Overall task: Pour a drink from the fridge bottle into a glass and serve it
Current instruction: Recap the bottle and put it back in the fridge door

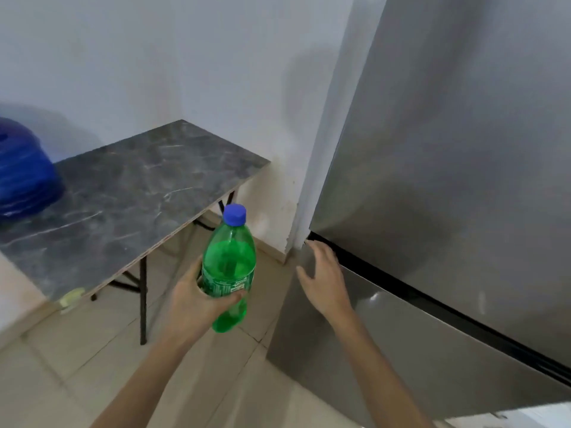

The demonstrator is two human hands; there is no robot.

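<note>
A green plastic bottle (229, 264) with a blue cap stands upright in the air over the floor, partly full of liquid. My left hand (197, 299) is wrapped around its label band. My right hand (324, 279) has its fingers spread and rests flat on the corner of the lower door of the steel fridge (448, 180), just under the dark gap between the two doors. Both fridge doors look shut. No glass is in view.
A dark marble-pattern folding table (129, 193) stands to the left against the white wall. A big blue water jug (21, 174) sits at its left end. Beige floor tiles (77, 350) lie below. The fridge fills the right side.
</note>
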